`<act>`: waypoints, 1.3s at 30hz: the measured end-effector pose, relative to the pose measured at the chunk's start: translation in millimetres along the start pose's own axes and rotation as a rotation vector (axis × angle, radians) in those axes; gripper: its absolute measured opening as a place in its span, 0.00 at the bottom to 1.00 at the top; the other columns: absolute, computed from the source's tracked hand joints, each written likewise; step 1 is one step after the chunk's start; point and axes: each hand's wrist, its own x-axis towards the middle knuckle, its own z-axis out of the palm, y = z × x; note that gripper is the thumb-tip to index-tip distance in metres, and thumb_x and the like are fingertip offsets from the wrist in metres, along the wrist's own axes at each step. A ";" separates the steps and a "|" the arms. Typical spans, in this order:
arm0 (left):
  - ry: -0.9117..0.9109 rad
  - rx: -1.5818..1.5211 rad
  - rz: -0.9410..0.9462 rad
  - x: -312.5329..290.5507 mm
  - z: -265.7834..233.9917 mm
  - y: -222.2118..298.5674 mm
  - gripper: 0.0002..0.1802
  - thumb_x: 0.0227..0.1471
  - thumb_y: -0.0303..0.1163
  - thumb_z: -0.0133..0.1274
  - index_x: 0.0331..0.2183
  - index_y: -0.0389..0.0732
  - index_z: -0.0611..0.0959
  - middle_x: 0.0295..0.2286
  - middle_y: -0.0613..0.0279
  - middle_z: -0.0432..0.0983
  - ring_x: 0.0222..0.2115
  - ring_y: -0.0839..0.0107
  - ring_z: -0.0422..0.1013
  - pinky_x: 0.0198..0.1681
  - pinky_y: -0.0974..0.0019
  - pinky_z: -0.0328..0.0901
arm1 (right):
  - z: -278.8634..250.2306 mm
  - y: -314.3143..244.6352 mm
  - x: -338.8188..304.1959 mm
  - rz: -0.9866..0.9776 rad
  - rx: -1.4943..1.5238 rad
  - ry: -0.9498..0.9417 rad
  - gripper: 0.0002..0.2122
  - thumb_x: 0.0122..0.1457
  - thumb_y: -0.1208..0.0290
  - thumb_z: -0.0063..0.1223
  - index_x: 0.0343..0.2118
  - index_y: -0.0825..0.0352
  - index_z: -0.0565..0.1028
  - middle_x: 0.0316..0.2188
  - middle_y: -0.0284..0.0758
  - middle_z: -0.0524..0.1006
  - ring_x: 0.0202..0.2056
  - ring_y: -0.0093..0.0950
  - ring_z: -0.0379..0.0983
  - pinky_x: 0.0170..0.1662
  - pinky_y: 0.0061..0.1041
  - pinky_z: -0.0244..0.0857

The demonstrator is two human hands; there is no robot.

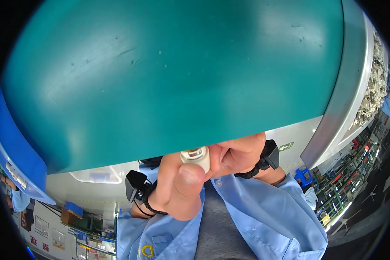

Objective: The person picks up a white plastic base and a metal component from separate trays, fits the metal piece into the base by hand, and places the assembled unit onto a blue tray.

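Observation:
A small off-white cylindrical part [197, 159] with shiny metal in its open top is held at the near edge of the green work surface [182, 82]. My left hand [176, 186] pinches it, the thumb lying across its near side. My right hand [237, 155] is closed, its curled fingers pressing against the part's right side. Whether something else sits between those right fingers is hidden. Each wrist wears a black strapped device, the left one [139, 186] with a cable and the right one [268, 156] partly behind the hand.
At the left edge stands a blue bin [19, 147] with a few white pieces. A metal-rimmed tray [333, 134] heaped with small pale and metallic parts [372, 95] lies on the right. A clear plastic container [97, 174] is below the table edge. Racks and a blue stool [303, 176] stand farther off.

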 end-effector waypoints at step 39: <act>-0.217 -0.147 0.044 -95.1 35.0 6.9 0.30 0.58 0.54 0.38 0.34 0.32 0.74 0.30 0.58 0.68 0.32 0.70 0.63 0.37 0.66 0.56 | -18.1 -100.4 -23.0 -0.481 0.133 0.105 0.15 0.54 0.67 0.56 0.36 0.59 0.59 0.30 0.51 0.80 0.35 0.43 0.72 0.32 0.31 0.64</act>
